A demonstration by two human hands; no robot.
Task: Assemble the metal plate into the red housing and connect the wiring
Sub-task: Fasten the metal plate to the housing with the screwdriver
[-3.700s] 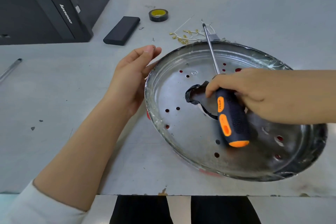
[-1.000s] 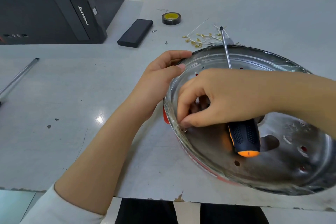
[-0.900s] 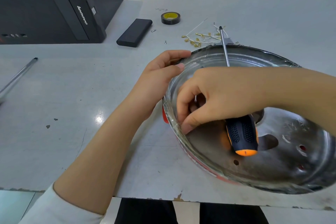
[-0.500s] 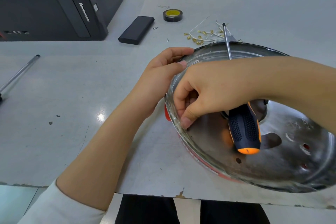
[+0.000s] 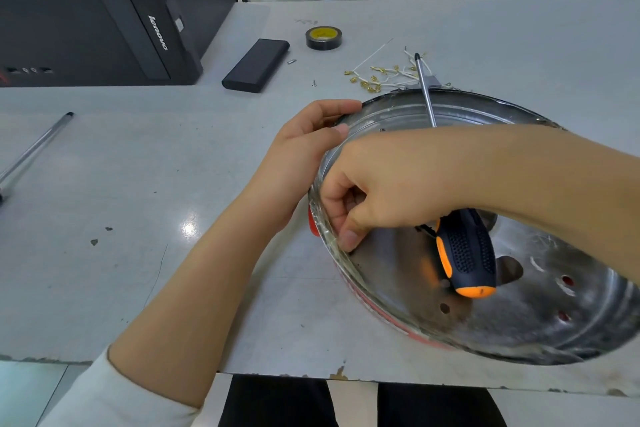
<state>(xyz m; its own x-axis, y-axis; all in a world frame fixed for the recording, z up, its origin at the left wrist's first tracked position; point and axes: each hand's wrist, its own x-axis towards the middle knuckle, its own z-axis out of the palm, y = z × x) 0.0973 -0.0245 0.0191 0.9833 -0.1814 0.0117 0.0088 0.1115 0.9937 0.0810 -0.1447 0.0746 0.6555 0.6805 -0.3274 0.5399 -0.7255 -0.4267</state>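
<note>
A person works at a grey worktop (image 5: 138,184) on a round metal plate (image 5: 519,315) that sits in a red housing (image 5: 314,224), only a strip of red showing under the plate's rim from 9 o'clock round to 6 o'clock. The assembly lies at the 3 o'clock side of the view, near the worktop's front edge.

The left hand (image 5: 298,163) rests against the plate's rim at 10 o'clock, its fingers (image 5: 341,107) curled loosely over the edge and the thumb lying along it. The right hand (image 5: 384,187) reaches across the plate from 3 o'clock, its fingers curled tight, thumb and forefinger pinched together at the rim at about 8 o'clock; what they pinch is too small to tell. A screwdriver (image 5: 464,253) with a black and orange handle is tucked under the same hand, handle pointing to 6 o'clock, its steel shaft passing over the far rim toward 12 o'clock.

Just beyond the plate at 12 o'clock lies a tangle of white wires (image 5: 381,74) with brass terminals. Farther off toward 11 o'clock stand a roll of black tape (image 5: 323,38) and a flat black case (image 5: 256,65), with a loose screw (image 5: 314,83) between case and wires. A black Lenovo computer (image 5: 90,21) fills the 10 o'clock corner, and a thin metal rod (image 5: 34,149) lies at 9 o'clock.
</note>
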